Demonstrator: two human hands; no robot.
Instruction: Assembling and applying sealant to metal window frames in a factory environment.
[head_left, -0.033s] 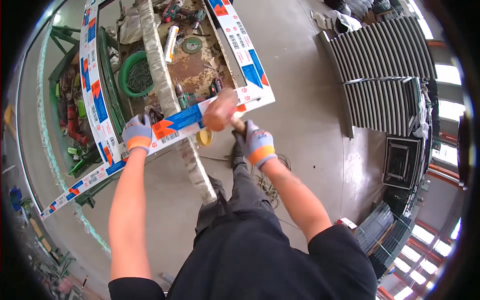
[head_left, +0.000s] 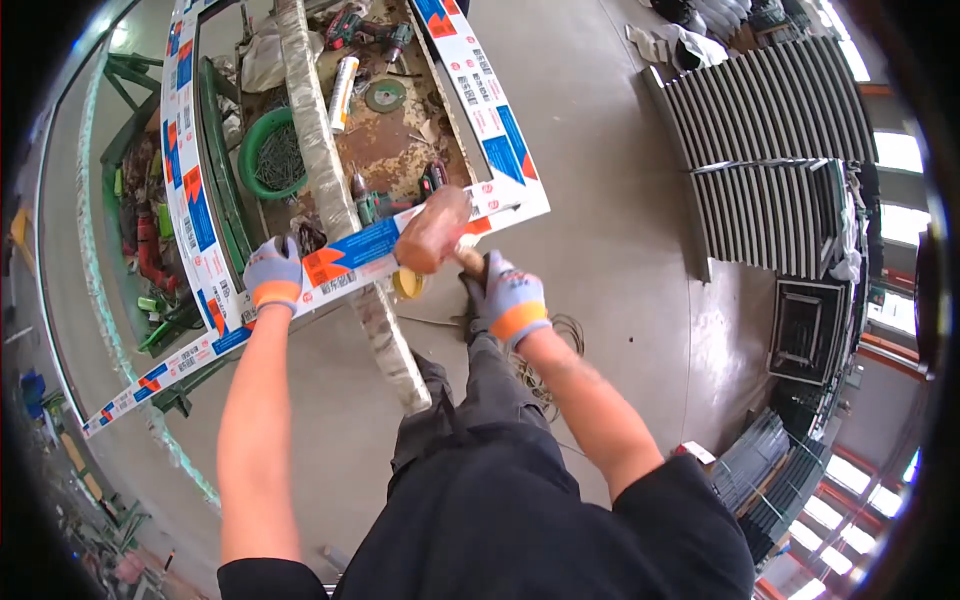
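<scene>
My right hand [head_left: 512, 300], in a grey and orange work glove, is closed around the short handle of a mallet [head_left: 434, 230] with a reddish-brown head. The mallet head lies over the near bar of a large frame [head_left: 365, 243] wrapped in white, blue and orange printed film; whether it touches the bar I cannot tell. Farther left along the same bar, my gloved left hand [head_left: 274, 272] grips the frame, its thumb at the far edge. A plastic-wrapped beam [head_left: 378, 335] runs underneath the frame, pointing toward my legs.
Inside the frame, a rusty worktable [head_left: 400, 130] carries a green tub of nails [head_left: 272, 155], a white tube [head_left: 343, 95], a cutting disc [head_left: 385, 96] and several power drills [head_left: 372, 205]. Yellow tape [head_left: 408, 283] hangs beneath the bar. Stacked dark profiles [head_left: 770, 150] stand right; a cable [head_left: 545, 365] lies on the floor.
The mallet head has shifted slightly left and toward me, and my right hand has moved a little the same way. My left hand stays on the frame.
</scene>
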